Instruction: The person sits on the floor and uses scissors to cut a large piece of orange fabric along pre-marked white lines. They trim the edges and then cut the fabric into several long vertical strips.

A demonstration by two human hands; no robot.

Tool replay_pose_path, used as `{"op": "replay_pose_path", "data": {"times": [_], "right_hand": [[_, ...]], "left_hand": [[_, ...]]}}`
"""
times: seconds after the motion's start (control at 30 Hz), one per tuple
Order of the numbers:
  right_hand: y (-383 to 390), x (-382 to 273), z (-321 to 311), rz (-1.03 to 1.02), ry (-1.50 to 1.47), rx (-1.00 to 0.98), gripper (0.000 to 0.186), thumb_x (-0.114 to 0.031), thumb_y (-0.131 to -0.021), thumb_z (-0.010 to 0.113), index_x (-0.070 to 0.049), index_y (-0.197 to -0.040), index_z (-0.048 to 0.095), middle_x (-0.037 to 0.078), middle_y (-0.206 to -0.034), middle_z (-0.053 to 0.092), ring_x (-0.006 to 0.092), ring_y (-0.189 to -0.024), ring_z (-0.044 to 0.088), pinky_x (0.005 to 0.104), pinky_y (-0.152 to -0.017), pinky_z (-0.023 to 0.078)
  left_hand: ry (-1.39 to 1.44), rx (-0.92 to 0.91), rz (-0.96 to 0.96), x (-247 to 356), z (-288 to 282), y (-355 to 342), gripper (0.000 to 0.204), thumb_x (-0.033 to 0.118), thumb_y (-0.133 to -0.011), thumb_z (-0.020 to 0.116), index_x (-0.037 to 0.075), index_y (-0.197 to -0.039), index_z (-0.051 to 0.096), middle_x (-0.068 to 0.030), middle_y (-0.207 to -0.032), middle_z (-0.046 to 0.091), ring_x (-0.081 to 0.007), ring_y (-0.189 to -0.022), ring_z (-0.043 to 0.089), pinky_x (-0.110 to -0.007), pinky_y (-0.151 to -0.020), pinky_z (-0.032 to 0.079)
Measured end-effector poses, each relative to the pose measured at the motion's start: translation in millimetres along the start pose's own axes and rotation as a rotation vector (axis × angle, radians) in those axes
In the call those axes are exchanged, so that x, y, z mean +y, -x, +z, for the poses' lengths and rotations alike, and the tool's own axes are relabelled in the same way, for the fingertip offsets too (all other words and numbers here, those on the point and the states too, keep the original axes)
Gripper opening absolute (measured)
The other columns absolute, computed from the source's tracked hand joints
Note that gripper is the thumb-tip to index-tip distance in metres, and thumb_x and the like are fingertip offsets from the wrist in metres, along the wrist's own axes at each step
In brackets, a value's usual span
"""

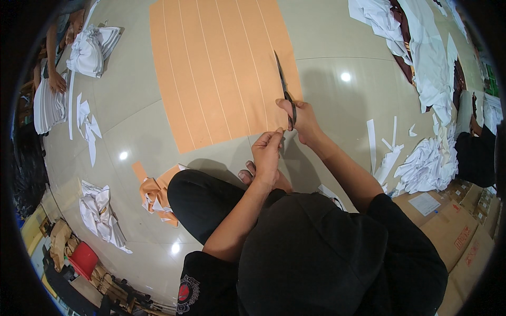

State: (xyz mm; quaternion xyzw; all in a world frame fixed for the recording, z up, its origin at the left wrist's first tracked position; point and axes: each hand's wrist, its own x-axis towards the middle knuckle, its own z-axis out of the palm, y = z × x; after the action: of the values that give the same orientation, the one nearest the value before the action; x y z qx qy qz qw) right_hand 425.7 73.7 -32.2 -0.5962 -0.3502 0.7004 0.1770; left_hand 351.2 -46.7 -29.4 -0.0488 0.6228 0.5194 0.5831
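Observation:
A large orange sheet, apparently cloth (216, 73), lies flat on the floor in front of me, with several pale lines running along its length. My right hand (304, 122) grips dark-handled scissors (283, 79) by the finger loops, over the sheet's near right corner. The blades point away from me, along the strip between the rightmost pale line and the right edge. My left hand (268, 152) is closed in a pinch at the sheet's near edge, just left of the scissor handles. A bit of the orange sheet seems to be between its fingertips.
Crumpled orange cloth (156, 197) lies by my left knee, white scraps (100, 213) farther left. Folded white stacks (90, 50) and another person's hand (57, 81) are at the far left. White cloth (429, 163) and cardboard boxes (448, 226) stand at the right.

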Motion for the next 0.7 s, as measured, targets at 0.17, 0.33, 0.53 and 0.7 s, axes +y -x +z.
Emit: {"op": "replay_pose_path", "data": {"times": [0.17, 0.33, 0.53, 0.7], "right_hand": [[-3.0, 2.5, 0.1, 0.014, -0.02, 0.009, 0.035, -0.034, -0.081, 0.077, -0.004, -0.075, 0.058, -0.002, -0.055, 0.046, 0.0093, -0.04, 0.043, 0.025, -0.038, 0.035], [-5.7, 8.0, -0.6, 0.002, -0.038, -0.006, 0.034, -0.032, -0.082, 0.077, -0.002, -0.079, 0.061, -0.001, -0.057, 0.048, 0.0094, -0.041, 0.045, 0.0245, -0.038, 0.035], [-5.5, 8.7, -1.8, 0.0, -0.03, -0.008, 0.033, -0.031, -0.082, 0.078, -0.003, -0.079, 0.062, -0.002, -0.058, 0.049, 0.0089, -0.041, 0.046, 0.0241, -0.038, 0.035], [-5.6, 8.0, -3.0, 0.005, -0.017, 0.0, 0.032, -0.031, -0.081, 0.078, -0.004, -0.078, 0.062, -0.002, -0.056, 0.049, 0.0087, -0.04, 0.046, 0.0239, -0.039, 0.034]], "left_hand": [[-0.003, -0.001, 0.009, -1.2, -0.7, -0.9, 0.019, 0.025, -0.093, 0.07, 0.011, -0.082, 0.067, 0.0082, -0.065, 0.047, -0.0006, -0.052, 0.034, -0.02, -0.045, 0.023], [0.01, 0.011, 0.003, 2.4, 0.0, 1.1, 0.02, 0.024, -0.093, 0.07, 0.009, -0.079, 0.067, 0.007, -0.064, 0.05, -0.0012, -0.053, 0.036, -0.02, -0.047, 0.024], [0.021, 0.005, 0.007, 1.3, -0.3, 0.4, 0.021, 0.024, -0.092, 0.07, 0.008, -0.078, 0.068, 0.0064, -0.065, 0.052, -0.0014, -0.054, 0.037, -0.02, -0.048, 0.024], [0.016, 0.013, 0.02, 1.3, 0.9, 0.2, 0.021, 0.023, -0.093, 0.07, 0.009, -0.078, 0.067, 0.007, -0.064, 0.051, -0.0012, -0.053, 0.036, -0.02, -0.047, 0.024]]}}
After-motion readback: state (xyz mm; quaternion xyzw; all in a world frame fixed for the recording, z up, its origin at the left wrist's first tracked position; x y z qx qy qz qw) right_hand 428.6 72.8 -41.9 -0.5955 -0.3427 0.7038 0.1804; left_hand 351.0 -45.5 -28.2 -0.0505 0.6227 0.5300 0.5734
